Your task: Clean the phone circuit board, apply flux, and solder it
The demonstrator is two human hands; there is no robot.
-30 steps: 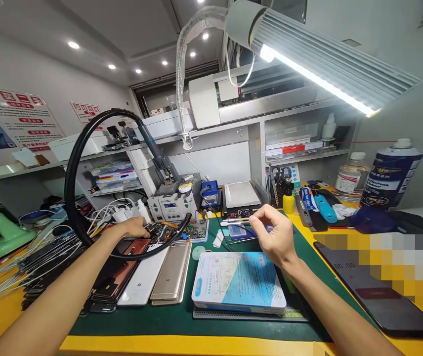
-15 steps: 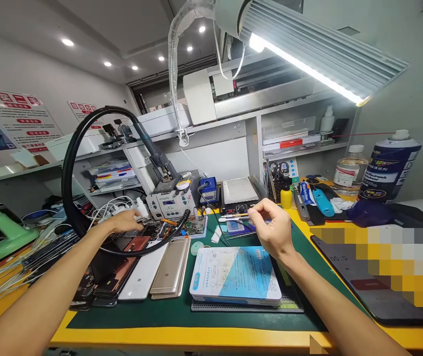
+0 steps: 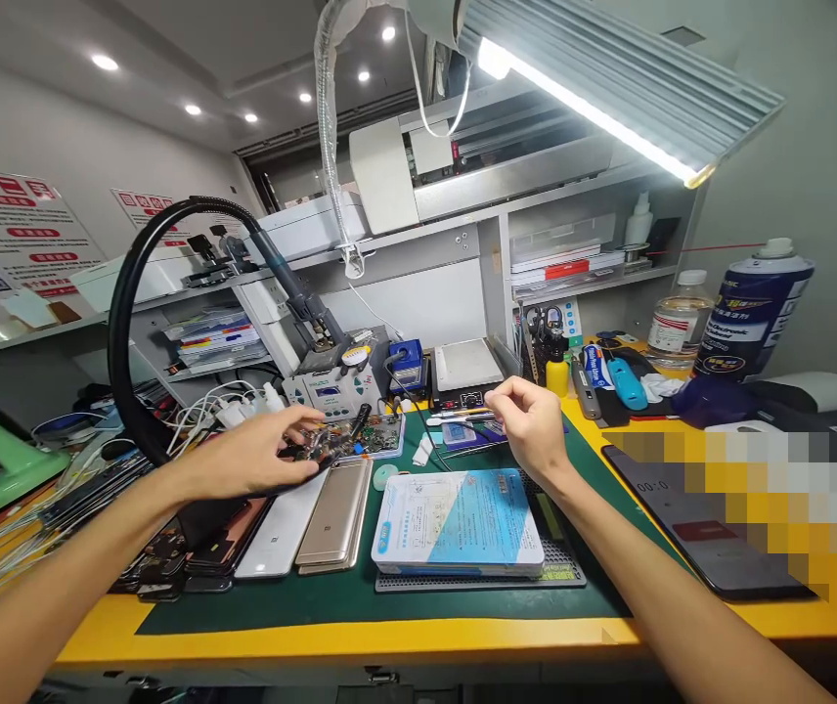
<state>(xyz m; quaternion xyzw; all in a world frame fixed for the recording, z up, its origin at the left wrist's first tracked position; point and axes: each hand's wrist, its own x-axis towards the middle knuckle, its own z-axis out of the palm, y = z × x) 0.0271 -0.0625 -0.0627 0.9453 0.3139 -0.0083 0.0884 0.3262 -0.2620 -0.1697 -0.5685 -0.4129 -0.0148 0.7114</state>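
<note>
My left hand point(image 3: 261, 455) is over the left part of the bench, with thumb and fingers apart around a cluttered patch of circuit boards point(image 3: 381, 432) and small parts. Close to its fingertips lies the end of a black hose point(image 3: 362, 420); whether they touch is unclear. Under and in front of the hand are a white phone point(image 3: 272, 538) and a gold phone point(image 3: 334, 513). My right hand point(image 3: 532, 425) is raised behind a blue-and-white box point(image 3: 459, 518), thumb and fingertips pinched together. Anything between them is too small to make out.
A hot-air station point(image 3: 330, 391) stands behind the boards. Thin tools point(image 3: 462, 420) lie near my right hand. A large phone point(image 3: 704, 533), a spray can point(image 3: 752, 313) and a clear bottle point(image 3: 675, 323) are on the right. A bright lamp point(image 3: 609, 127) hangs overhead.
My left hand has come back towards me and slightly right from the pile of parts, its fingers opening wider. The right hand stays pinched in nearly the same place. The view has shifted a little.
</note>
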